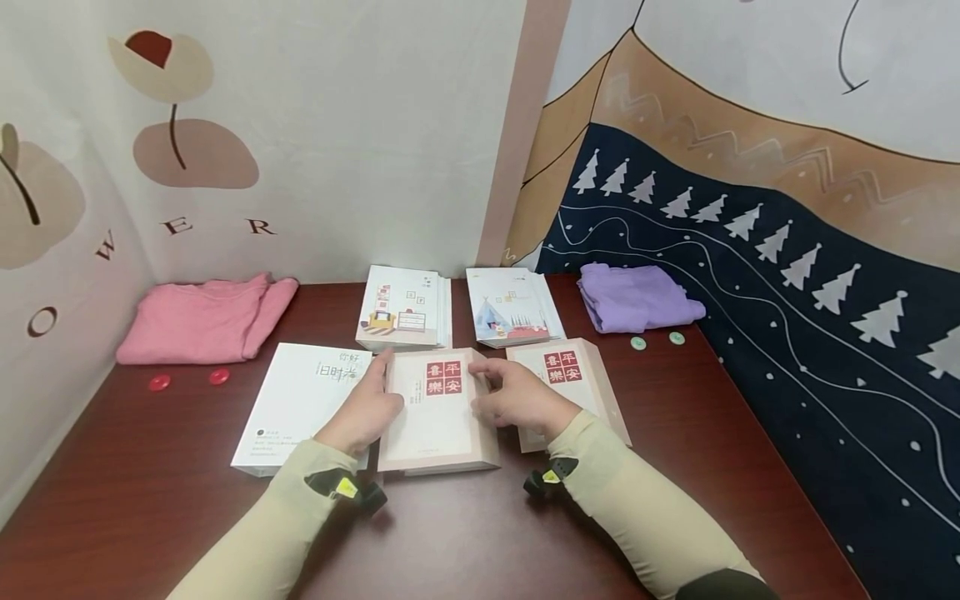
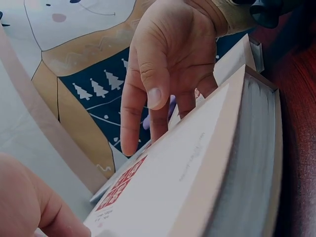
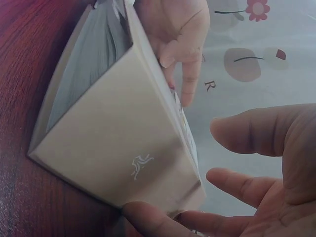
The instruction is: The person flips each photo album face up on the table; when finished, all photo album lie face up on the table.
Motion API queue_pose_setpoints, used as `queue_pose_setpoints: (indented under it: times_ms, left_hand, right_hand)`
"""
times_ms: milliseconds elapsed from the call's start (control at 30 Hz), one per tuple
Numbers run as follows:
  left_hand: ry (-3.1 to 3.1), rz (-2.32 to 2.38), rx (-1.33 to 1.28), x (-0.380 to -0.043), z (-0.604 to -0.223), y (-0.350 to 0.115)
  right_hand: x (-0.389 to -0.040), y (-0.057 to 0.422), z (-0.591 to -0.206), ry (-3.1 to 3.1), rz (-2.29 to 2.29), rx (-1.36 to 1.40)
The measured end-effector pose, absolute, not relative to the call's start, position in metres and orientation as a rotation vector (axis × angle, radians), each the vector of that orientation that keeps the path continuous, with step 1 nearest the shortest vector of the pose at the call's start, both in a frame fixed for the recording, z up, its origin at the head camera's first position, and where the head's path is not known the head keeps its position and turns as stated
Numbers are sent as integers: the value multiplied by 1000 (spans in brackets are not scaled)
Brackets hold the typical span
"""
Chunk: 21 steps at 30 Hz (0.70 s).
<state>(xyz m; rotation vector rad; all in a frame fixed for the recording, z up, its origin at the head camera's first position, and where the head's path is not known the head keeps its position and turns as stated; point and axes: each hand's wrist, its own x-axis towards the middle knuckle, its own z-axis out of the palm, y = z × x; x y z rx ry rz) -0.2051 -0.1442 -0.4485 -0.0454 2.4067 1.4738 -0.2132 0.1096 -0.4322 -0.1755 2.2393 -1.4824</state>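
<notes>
A thick book with a cream cover and red square characters (image 1: 431, 425) lies in front of me, between both hands. My left hand (image 1: 365, 412) is at its left edge, thumb over the cover; in the right wrist view the left index finger (image 3: 190, 84) is straight. At the other side, my right hand (image 1: 521, 398) has fingertips by the spine. Its fingers are spread in the right wrist view, the thumb (image 3: 242, 131) apart from the book. A matching book (image 1: 536, 425) lies to the right, partly under the right hand. A white book (image 1: 281, 400) lies to the left, behind the left wrist.
Two illustrated white books (image 1: 408, 304) (image 1: 513, 308) lie farther back. Folded pink cloth (image 1: 202, 321) with red buttons (image 1: 219, 377) is at the left. Folded purple cloth (image 1: 633, 298) with green buttons (image 1: 677, 338) is at the right. Printed curtains border the dark wooden table (image 1: 442, 550).
</notes>
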Motion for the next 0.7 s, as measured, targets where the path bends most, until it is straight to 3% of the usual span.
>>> queue_pose_setpoints:
  times_ms: [700]
  left_hand:
    - [2319, 1687, 24, -205, -449, -147]
  right_hand:
    - [-212, 107, -429, 2411, -1471, -289]
